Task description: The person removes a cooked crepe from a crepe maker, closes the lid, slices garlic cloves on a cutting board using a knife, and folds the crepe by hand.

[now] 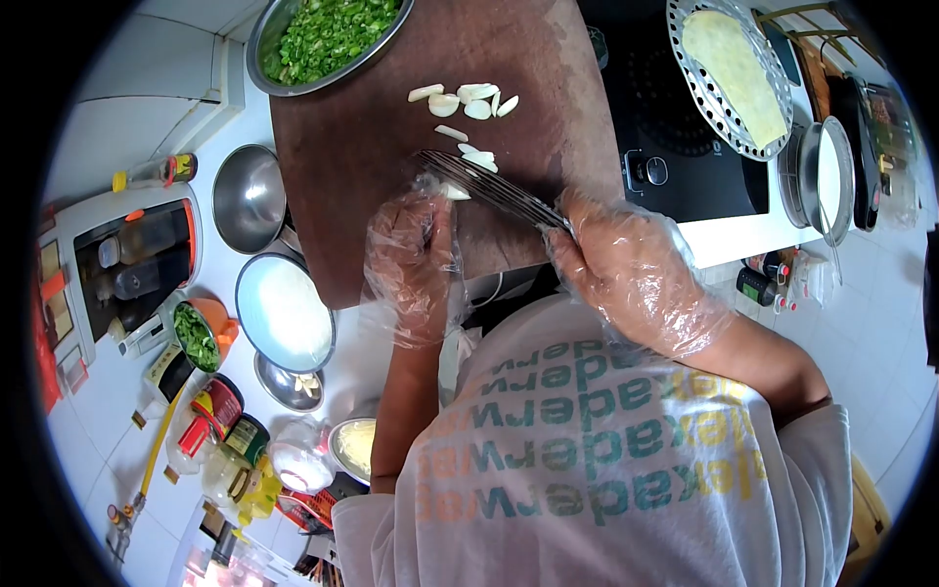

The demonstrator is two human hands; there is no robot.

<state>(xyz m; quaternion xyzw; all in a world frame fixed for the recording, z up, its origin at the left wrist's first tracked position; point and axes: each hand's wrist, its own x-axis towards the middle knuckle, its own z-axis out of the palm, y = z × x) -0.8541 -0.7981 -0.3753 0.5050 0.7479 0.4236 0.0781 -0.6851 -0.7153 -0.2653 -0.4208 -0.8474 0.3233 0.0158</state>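
Observation:
My right hand (626,259), in a clear plastic glove, is closed round the handle of a knife (499,193). The dark blade, streaked by motion, slants up and left over the brown cutting board (342,186). My left hand (416,249), gloved the same way, has its fingers curled at the blade's side. A white piece of garlic (456,192) shows at its fingertips, partly hidden by blade and fingers. Just beyond the blade lie a few garlic slices (477,157). Farther up the board are several more cut garlic pieces (476,93).
A metal bowl of chopped green peppers (262,59) stands at the board's upper left. Left are an empty steel bowl (249,196) and a white-filled bowl (245,303). Right is a black cooktop (704,186) with a perforated rack (685,73) holding a flat pale sheet (734,64).

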